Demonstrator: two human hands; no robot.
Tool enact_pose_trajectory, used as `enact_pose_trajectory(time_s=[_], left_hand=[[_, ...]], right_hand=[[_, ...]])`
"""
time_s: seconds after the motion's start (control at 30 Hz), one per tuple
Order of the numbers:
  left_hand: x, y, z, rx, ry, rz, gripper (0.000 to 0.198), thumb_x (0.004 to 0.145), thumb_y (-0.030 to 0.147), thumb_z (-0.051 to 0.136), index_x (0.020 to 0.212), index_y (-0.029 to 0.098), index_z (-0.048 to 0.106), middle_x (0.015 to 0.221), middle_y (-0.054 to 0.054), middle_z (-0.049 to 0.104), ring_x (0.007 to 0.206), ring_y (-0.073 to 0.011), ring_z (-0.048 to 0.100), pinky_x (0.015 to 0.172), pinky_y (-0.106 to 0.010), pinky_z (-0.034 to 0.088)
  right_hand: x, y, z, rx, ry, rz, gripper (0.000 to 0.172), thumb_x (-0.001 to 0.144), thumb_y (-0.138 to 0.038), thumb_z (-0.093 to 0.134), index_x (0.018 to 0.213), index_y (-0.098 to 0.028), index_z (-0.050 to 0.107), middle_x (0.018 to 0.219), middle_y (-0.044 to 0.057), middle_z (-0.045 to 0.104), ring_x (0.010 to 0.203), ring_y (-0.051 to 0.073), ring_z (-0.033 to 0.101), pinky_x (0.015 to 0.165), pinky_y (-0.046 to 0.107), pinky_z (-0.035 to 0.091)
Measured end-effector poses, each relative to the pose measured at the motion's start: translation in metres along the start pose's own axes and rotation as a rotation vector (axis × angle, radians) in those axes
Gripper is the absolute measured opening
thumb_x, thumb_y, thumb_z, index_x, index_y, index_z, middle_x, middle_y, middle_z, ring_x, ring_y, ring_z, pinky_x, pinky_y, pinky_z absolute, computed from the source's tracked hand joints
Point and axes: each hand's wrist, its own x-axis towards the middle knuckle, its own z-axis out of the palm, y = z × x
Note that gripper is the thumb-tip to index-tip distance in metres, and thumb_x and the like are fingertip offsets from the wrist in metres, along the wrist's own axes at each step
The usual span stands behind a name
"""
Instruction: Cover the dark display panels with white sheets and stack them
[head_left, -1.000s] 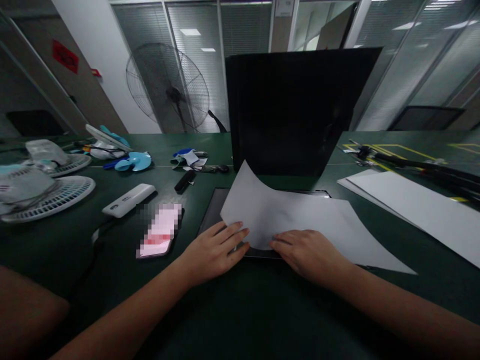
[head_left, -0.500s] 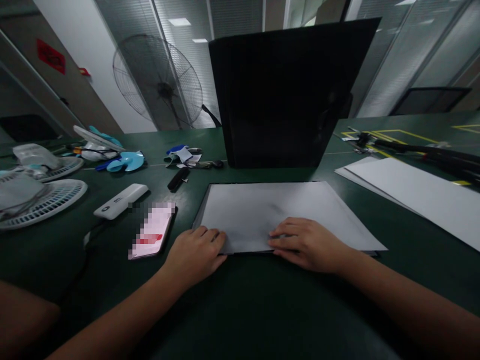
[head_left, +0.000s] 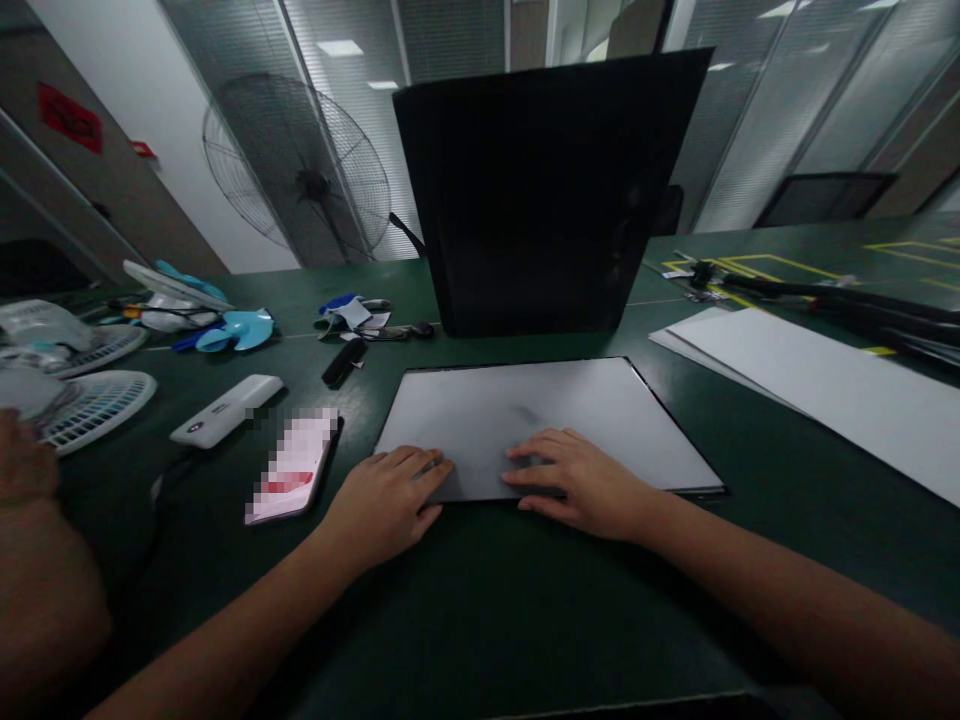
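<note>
Hands (head_left: 386, 500) (head_left: 585, 487) lie apart and unclenched on white paper (head_left: 480, 410) over a green table (head_left: 480, 610) facing glass partitions (head_left: 810, 130).

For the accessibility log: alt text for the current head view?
A person's left hand and right hand rest on the near part of a white sheet lying flat at a green table. A black panel stands behind it; a phone lies to the left, more white sheets to the right.
</note>
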Motion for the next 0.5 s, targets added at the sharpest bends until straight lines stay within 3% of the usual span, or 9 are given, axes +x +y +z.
enact_pose_trajectory(time_s=[0.5], left_hand=[[-0.0006,-0.0041,0.0015,-0.027,0.003,0.013,0.043,0.086,0.026,0.067,0.13,0.021,0.068,0.134,-0.01,0.069,0.12,-0.03,0.068,0.093,-0.049,0.06]], right_hand=[[0.001,0.0001,-0.0038,-0.106,-0.041,-0.042,0.044,0.101,-0.05,0.051,0.14,-0.033,0.061,0.146,0.007,0.056,0.13,0.028,0.053,0.104,0.052,0.045]])
